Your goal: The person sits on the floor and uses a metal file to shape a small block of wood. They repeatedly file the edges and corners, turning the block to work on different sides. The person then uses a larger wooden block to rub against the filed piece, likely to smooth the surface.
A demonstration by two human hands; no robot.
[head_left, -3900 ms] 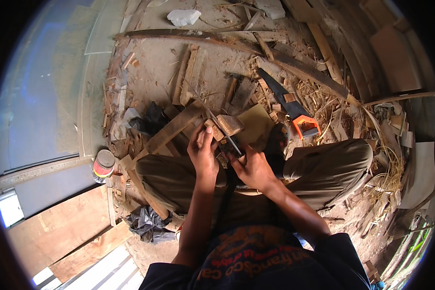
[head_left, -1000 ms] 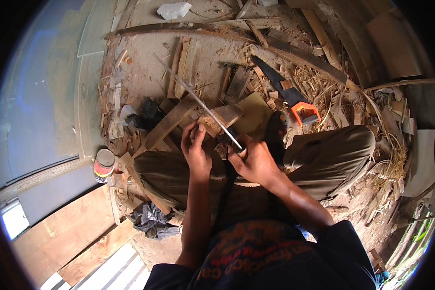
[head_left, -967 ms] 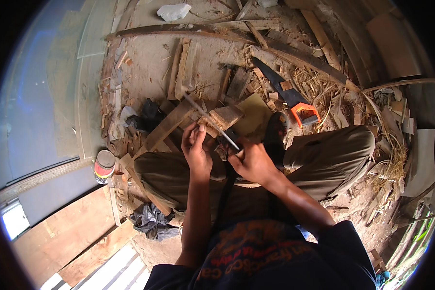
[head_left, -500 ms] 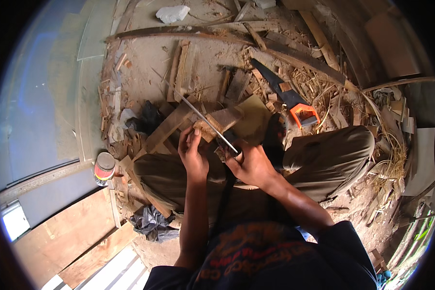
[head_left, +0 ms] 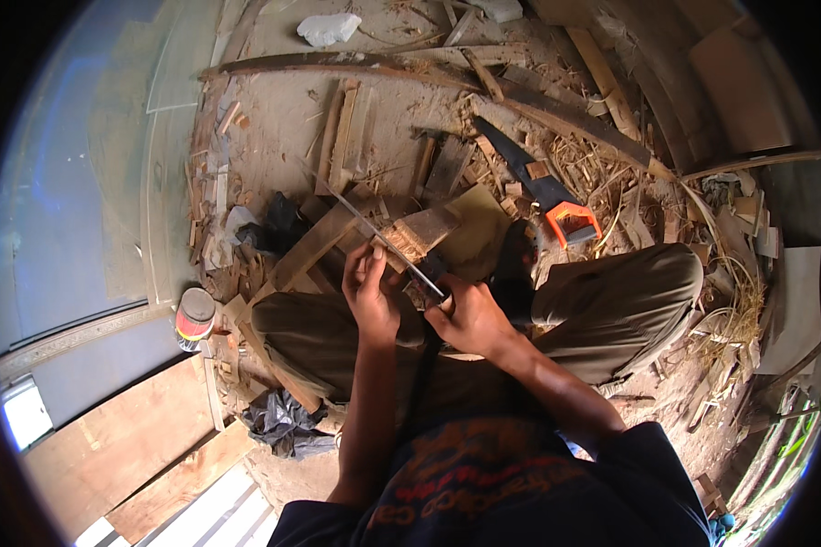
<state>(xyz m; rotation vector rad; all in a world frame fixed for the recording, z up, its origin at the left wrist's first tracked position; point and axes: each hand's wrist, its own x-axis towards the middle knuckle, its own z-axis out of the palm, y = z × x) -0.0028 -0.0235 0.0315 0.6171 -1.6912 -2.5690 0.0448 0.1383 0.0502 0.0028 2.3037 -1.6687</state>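
Note:
My right hand [head_left: 474, 319] is closed round the handle of a long-bladed knife [head_left: 363, 217]. Its narrow metal blade, seen nearly edge-on, slants up and left across the end of a wood block [head_left: 426, 228]. That block has a pale, rough-cut end face, and the blade lies against or just over it; which of the two I cannot tell. On the left, my left hand [head_left: 371, 294] grips the block's near end, fingertips close to the blade. Both hands are between my bent knees.
A handsaw with an orange handle [head_left: 573, 224] lies at the right among wood shavings. At the left stands a lidded can [head_left: 195, 314] near a black plastic bag [head_left: 287, 422]. Wood offcuts [head_left: 342, 132] and a long curved board [head_left: 365, 62] lie beyond my hands.
The knife blade has shifted slightly down and left along the block's cut end, showing more of that face. My left hand has moved slightly right; both hands keep their grips.

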